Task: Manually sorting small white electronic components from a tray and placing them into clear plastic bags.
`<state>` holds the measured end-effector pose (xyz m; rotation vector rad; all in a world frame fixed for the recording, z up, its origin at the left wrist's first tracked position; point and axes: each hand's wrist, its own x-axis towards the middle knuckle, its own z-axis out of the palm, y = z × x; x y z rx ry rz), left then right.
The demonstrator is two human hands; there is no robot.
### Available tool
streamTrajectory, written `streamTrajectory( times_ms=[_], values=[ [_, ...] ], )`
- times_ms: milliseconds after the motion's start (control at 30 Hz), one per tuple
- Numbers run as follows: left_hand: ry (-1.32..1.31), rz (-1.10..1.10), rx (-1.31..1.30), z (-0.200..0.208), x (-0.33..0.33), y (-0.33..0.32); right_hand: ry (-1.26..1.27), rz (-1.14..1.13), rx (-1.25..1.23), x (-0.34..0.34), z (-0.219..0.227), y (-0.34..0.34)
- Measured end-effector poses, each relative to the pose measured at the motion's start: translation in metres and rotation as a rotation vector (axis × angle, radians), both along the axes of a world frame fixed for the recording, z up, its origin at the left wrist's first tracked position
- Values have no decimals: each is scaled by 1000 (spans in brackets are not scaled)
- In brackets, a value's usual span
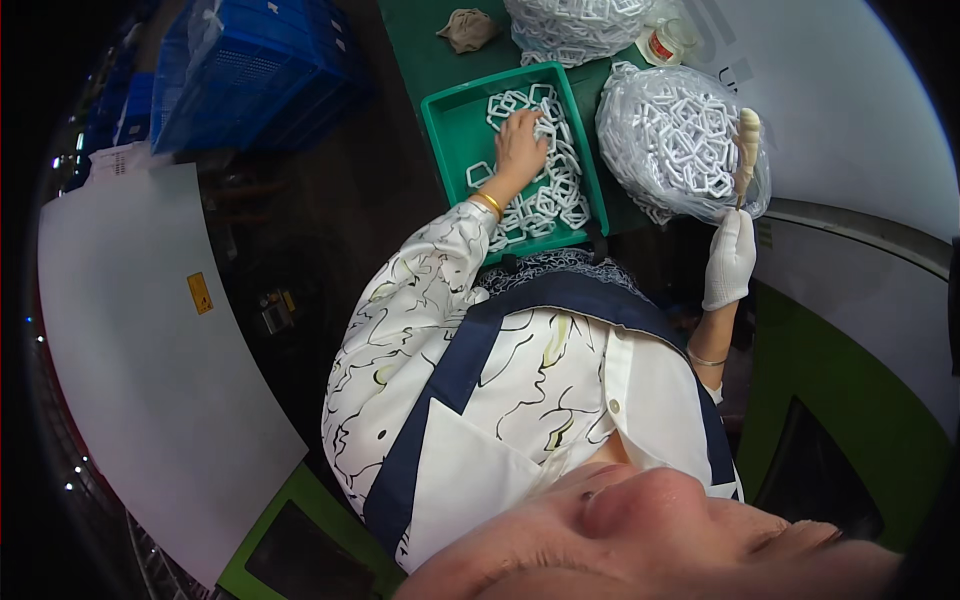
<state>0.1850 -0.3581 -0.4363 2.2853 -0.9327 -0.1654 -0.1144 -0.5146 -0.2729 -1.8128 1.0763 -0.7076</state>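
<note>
My bare left hand (522, 152), with a gold bracelet at its wrist, reaches into a green plastic tray (450, 145). Its fingers are apart and rest over loose white plastic links (560, 180), which lie mostly along the tray's right side. What lies under the fingertips is hidden. Over at the right, my right hand (731, 260) wears a white glove. It is closed around a slim tool (747, 155), whose cream-coloured, wrapped-looking end sticks up; the gripped part is covered by the glove. This tool overlaps the edge of a clear bag filled with white links (685, 140).
Another bag of white links (580, 25) sits farther back on the green table (415, 40), near a crumpled beige cloth (467, 30) and a clear jar (668, 45). Blue crates (260, 75) stand at far left. White machine panels (130, 330) flank me.
</note>
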Motion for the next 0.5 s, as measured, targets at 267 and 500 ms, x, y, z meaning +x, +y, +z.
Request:
streamTrajectory(
  times_ms=[267, 500],
  values=[
    [-182, -310, 257, -2, 40, -12, -5, 17, 42, 11, 14, 7],
    [-143, -74, 96, 2, 51, -5, -22, 9, 25, 6, 10, 5]
  ],
)
